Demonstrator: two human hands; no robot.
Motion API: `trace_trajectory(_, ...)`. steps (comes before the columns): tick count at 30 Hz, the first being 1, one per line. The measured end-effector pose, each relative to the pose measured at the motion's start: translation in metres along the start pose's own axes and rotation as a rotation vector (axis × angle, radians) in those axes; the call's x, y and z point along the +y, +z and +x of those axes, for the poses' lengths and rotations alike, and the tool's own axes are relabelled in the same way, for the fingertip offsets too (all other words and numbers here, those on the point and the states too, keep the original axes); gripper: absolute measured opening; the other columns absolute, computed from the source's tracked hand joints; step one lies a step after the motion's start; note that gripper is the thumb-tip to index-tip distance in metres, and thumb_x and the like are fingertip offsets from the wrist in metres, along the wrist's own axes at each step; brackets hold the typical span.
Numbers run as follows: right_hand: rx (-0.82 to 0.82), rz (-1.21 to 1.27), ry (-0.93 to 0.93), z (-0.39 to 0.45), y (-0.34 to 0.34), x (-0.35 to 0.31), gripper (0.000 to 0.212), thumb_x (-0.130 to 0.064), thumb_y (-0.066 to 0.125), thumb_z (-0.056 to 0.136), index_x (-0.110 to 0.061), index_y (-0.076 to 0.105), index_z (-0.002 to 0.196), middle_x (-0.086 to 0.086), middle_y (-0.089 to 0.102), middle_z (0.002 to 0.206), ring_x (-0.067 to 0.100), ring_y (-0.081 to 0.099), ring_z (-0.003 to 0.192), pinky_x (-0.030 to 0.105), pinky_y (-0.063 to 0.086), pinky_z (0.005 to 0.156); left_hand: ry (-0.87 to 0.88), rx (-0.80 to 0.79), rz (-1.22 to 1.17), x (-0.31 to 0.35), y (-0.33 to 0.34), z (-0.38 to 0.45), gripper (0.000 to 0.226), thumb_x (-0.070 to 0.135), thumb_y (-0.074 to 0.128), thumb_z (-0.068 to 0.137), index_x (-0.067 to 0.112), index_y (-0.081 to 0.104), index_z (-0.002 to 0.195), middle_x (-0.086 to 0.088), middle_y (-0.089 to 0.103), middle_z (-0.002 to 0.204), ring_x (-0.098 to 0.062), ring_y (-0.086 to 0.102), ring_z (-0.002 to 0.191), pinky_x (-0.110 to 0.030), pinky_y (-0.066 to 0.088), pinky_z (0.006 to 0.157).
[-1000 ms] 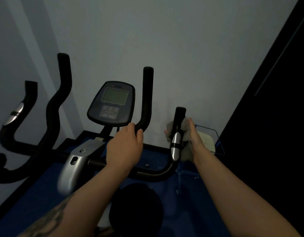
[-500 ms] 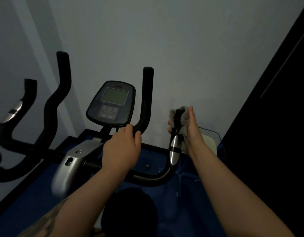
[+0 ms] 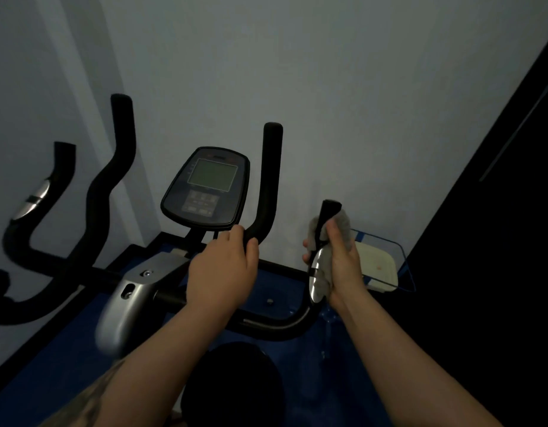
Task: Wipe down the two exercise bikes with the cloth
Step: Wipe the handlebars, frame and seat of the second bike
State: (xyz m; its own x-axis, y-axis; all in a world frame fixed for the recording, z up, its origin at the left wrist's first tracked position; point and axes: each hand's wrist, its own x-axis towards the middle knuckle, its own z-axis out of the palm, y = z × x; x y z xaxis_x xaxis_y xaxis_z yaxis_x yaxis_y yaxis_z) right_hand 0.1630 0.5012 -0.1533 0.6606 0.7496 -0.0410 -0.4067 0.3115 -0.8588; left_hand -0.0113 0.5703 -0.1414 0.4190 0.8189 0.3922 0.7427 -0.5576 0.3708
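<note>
From my remote feed, a black exercise bike with curved foam-covered handlebars [image 3: 118, 167] stands against a pale grey wall [image 3: 328, 72] in a dim room. Left of its dark oval console with a grey screen [image 3: 206, 188], the far handlebar horns rise (one carries a silver sensor plate). Just below and right of the console, the person's left hand [image 3: 223, 272] is clenched around the bend of the inner upright bar [image 3: 271, 180]. Further right of the console, the right hand [image 3: 340, 266] grasps a grey fuzzy cloth [image 3: 343, 224] wrapped round the outer handlebar grip [image 3: 328, 211], beside its silver sensor plate [image 3: 317, 278]. Right of that, well away from the console, a cream-coloured flat box [image 3: 377, 266] lies on a glass shelf [image 3: 402, 260].
</note>
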Motion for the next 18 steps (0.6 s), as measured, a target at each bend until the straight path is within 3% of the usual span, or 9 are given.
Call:
trace_trajectory(5, -0.017, -0.146, -0.093, 0.014, 0.012, -0.027, 0.046, -0.047, 0.070, 0.071, -0.013, 0.064, 0.102, 0.007, 0.068, 0.078, 0.018, 0.067, 0.069, 0.031, 0.055, 0.055, 0.000, -0.006, 0.000, -0.001, 0.001, 0.000, 0.030, 0.044, 0.028, 0.097, 0.021, 0.046, 0.098, 0.003, 0.048, 0.083, -0.019, 0.052, 0.070, -0.034, 0.040, 0.057)
trace_trajectory(8, 0.016, -0.157, -0.174, 0.012, 0.014, -0.019, 0.046, -0.041, 0.073, 0.078, -0.010, 0.061, 0.112, 0.008, 0.066, 0.084, 0.019, 0.063, 0.072, 0.031, 0.054, 0.059, 0.003, -0.005, 0.013, -0.001, 0.001, 0.000, 0.032, 0.045, 0.026, 0.097, 0.021, 0.047, 0.099, 0.003, 0.049, 0.084, -0.020, 0.052, 0.072, -0.034, 0.039, 0.057)
trace_trajectory(13, 0.025, -0.170, -0.135, -0.002, 0.005, -0.004, 0.029, -0.032, 0.071, 0.087, -0.013, 0.059, 0.105, 0.007, 0.065, 0.074, 0.019, 0.060, 0.063, 0.030, 0.052, 0.054, 0.000, -0.009, 0.012, 0.000, 0.000, -0.001, 0.032, 0.045, 0.027, 0.097, 0.020, 0.047, 0.100, -0.001, 0.054, 0.088, -0.021, 0.055, 0.073, -0.035, 0.042, 0.058)
trace_trajectory(18, 0.014, -0.180, -0.153, 0.016, 0.019, -0.033, 0.033, -0.032, 0.066, 0.090, -0.007, 0.059, 0.111, 0.008, 0.062, 0.084, 0.020, 0.061, 0.073, 0.032, 0.053, 0.060, -0.001, -0.009, 0.001, -0.001, 0.000, -0.001, 0.033, 0.045, 0.027, 0.097, 0.019, 0.048, 0.101, -0.001, 0.056, 0.089, -0.022, 0.055, 0.074, -0.037, 0.044, 0.059)
